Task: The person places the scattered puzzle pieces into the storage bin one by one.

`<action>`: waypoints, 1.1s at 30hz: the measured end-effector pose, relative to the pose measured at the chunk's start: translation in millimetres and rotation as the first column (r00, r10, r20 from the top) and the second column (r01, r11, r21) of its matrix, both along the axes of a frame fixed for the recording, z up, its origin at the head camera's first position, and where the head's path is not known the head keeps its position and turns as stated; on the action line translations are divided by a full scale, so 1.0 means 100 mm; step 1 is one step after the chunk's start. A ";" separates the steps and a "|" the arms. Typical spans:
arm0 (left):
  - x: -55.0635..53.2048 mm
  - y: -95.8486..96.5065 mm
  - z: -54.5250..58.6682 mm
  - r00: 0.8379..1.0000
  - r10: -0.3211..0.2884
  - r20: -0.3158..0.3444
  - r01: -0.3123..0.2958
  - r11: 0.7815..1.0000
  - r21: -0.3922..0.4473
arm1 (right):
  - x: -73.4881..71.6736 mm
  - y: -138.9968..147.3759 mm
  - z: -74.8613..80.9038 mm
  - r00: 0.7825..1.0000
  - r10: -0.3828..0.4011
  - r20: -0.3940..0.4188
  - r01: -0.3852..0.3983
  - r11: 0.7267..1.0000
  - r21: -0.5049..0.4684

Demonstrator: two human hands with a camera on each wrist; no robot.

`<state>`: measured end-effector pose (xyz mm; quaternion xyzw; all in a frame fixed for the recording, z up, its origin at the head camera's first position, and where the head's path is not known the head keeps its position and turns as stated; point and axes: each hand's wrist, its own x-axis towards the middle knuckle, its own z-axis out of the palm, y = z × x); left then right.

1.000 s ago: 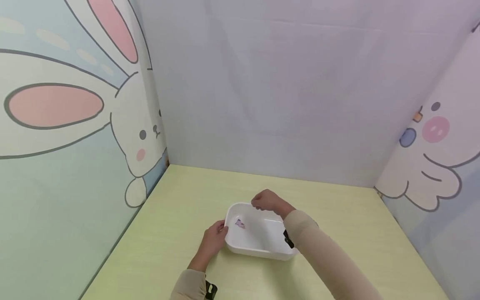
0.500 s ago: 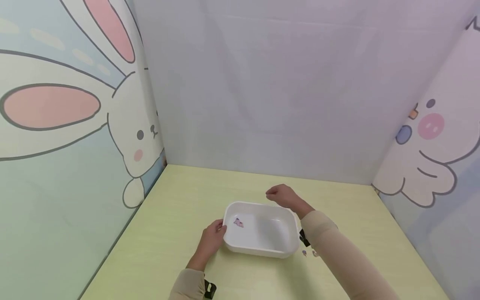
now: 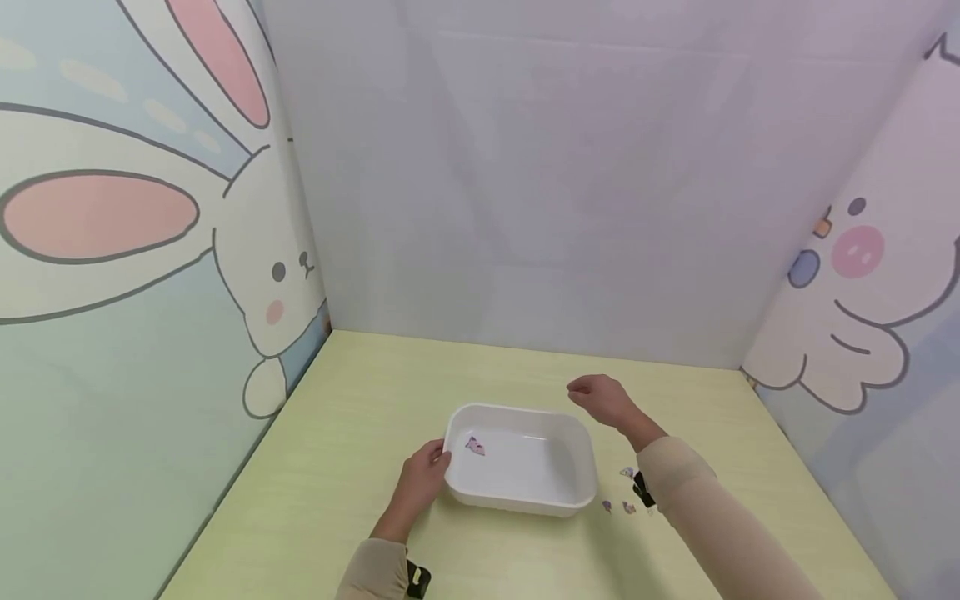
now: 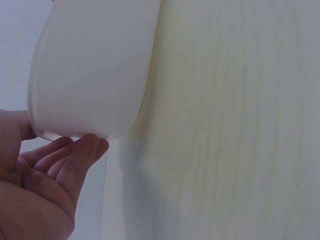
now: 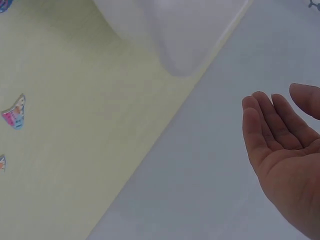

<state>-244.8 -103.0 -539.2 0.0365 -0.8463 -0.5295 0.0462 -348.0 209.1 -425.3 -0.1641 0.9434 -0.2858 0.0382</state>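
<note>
A white plastic tray (image 3: 517, 502) with rounded corners sits on the table. Inside it, toward the left end, lies a small flat pink and purple piece (image 3: 476, 447). My left hand (image 3: 422, 482) holds the tray's left end; in the left wrist view the thumb is at the rim and the fingers (image 4: 85, 150) lie against the white wall. Past the tray's far right corner, my right hand (image 3: 606, 402) hovers above the table. In the right wrist view its fingers (image 5: 272, 122) are loosely bent, with nothing between them and the thumb.
Right of the tray, near the right wrist, several small colourful flat cutouts lie on the table, among them a cutout (image 3: 628, 507) and a fishtail-shaped cutout (image 5: 15, 112). Cartoon-printed curtains (image 3: 255, 250) flank the pale yellow table (image 3: 420, 367); a plain curtain (image 3: 525, 183) hangs behind it.
My right hand has moved from over the tray's far rim out to the right, uncovering the tray's right end and the small cutouts. The left hand stays on the tray.
</note>
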 end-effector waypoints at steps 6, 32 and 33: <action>-0.01 0.00 -0.03 1.000 0.002 0.011 -0.002 1.000 0.015 | 0.06 0.22 -0.07 1.000 -0.028 -0.005 0.028 1.000 -0.007; -0.04 0.00 -0.02 0.999 0.013 0.050 -0.014 1.000 0.013 | 0.35 0.75 -0.59 0.992 -0.128 0.016 0.127 0.991 0.042; -0.04 0.00 -0.03 0.999 0.012 0.049 -0.012 1.000 0.013 | 0.37 0.76 -0.61 0.991 -0.134 0.018 0.133 0.990 0.048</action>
